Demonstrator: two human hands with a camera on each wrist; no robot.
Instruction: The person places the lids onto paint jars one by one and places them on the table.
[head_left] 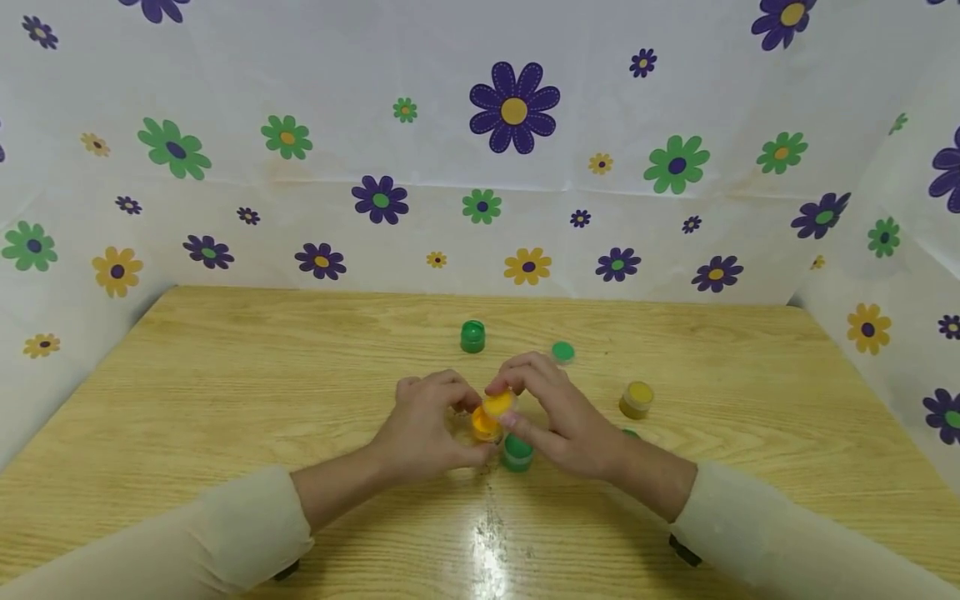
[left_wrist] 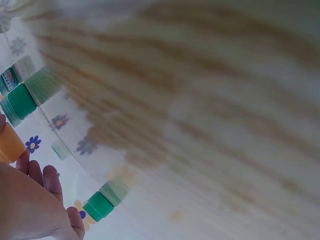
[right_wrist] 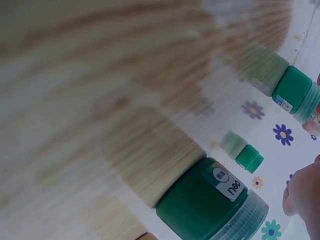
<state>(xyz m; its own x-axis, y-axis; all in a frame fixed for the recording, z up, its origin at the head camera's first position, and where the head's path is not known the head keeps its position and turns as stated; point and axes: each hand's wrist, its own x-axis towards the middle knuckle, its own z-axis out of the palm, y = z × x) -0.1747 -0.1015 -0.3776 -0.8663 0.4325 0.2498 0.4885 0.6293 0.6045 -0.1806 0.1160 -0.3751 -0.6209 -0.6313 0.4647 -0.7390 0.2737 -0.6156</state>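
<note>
Just left of the table's middle, my left hand (head_left: 429, 427) holds a small orange paint jar (head_left: 484, 427) between curved fingers and thumb. Its mouth is uncovered and shows orange inside. My right hand (head_left: 561, 418) pinches the jar's yellow-orange lid (head_left: 498, 405), tilted, at the mouth. Right beside the orange jar stands a green paint jar (head_left: 517, 454) on the table. In the left wrist view the orange jar (left_wrist: 11, 144) is partly cut off by the frame edge, with the left fingers against it. Only part of the right hand (right_wrist: 306, 197) shows in the right wrist view.
An uncovered green jar (head_left: 472, 337) stands farther back, with a green lid (head_left: 562, 352) lying to its right. A lidded dark-yellow jar (head_left: 637, 400) stands to the right. Another green jar (right_wrist: 202, 200), mostly hidden under my right forearm in the head view, stands nearby.
</note>
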